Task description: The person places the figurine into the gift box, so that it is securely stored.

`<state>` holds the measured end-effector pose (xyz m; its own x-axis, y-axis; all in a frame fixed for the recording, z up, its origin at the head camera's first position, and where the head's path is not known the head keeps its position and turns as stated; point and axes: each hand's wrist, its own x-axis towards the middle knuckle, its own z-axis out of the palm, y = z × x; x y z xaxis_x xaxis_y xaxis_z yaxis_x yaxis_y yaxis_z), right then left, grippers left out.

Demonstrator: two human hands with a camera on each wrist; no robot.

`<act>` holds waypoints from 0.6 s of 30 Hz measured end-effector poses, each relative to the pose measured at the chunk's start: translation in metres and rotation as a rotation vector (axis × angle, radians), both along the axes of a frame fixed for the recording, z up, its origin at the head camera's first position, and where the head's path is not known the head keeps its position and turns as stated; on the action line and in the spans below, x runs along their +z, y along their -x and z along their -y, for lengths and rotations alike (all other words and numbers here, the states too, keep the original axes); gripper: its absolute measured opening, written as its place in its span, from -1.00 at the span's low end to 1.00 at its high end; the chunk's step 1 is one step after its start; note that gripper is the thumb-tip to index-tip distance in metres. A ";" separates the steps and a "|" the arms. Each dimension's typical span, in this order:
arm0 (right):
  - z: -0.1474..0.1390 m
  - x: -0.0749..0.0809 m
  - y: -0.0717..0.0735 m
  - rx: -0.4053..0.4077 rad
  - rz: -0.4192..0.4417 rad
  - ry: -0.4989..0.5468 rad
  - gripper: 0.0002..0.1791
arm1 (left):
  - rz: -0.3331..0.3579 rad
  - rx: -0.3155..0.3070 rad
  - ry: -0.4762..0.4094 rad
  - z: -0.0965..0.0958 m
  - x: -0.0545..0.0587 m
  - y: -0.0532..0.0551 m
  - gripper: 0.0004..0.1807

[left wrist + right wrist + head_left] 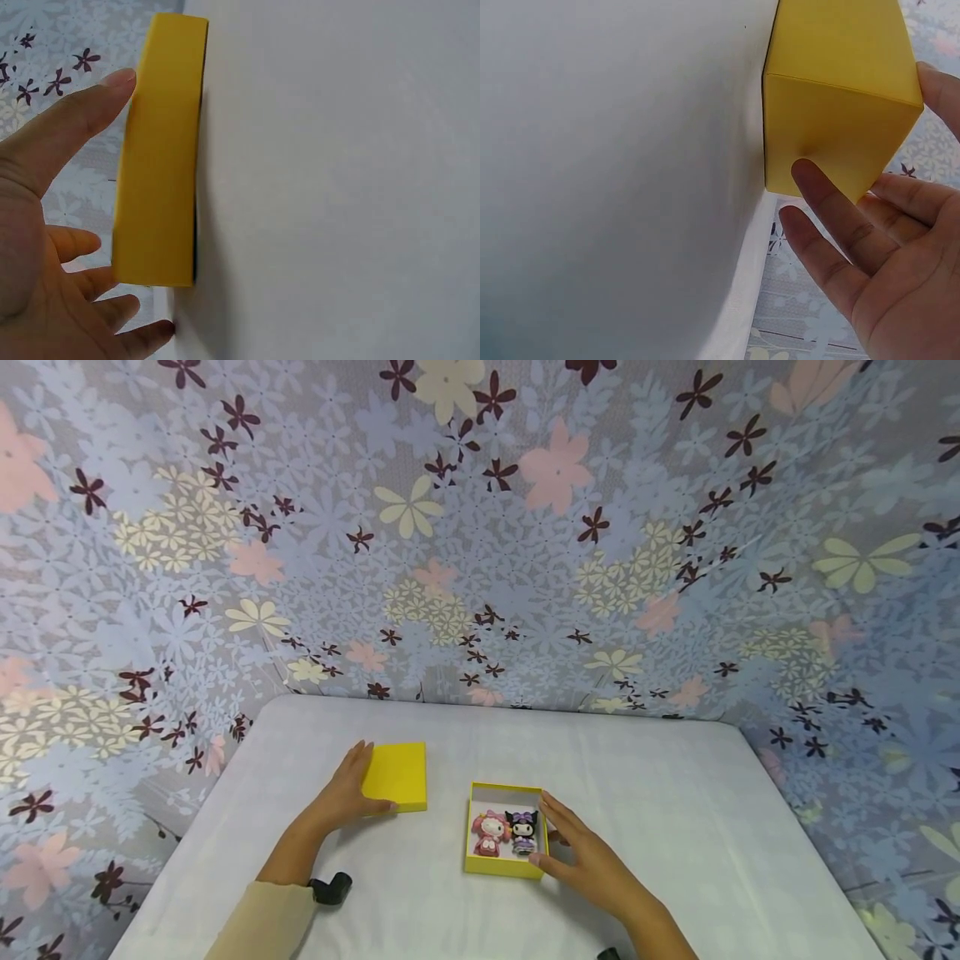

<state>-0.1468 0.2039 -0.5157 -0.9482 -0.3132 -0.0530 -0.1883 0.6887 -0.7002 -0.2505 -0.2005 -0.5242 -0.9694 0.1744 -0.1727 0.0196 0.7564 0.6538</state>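
Left of centre on the table lies a flat yellow box lid [397, 774], top side up. Around its left side is my left hand [348, 785], fingers spread and relaxed; in the left wrist view the thumb tip meets the lid's edge. An open yellow box [501, 866] with a pale inside sits to the right of the lid. In it stand two small figurines, a pink one [490, 833] and a black and purple one [522, 832]. My right hand [588, 860] is at the box's right side, its loose fingertips right at the wall [832, 135].
White cloth covers the table [660, 802]. Behind it and at both sides hangs a floral patterned curtain [480, 552]. Black wrist-camera pieces show beside the left wrist [332, 889] and at the bottom edge.
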 end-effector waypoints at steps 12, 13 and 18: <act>0.001 -0.001 0.000 -0.022 0.008 0.004 -0.01 | 0.017 -0.030 0.009 0.007 -0.005 0.003 0.36; 0.001 -0.002 0.000 -0.022 0.008 0.000 -0.01 | 0.019 -0.031 0.003 0.008 -0.005 0.004 0.36; 0.002 -0.001 0.001 -0.023 0.015 -0.007 -0.02 | 0.031 -0.030 -0.015 0.009 -0.007 0.005 0.37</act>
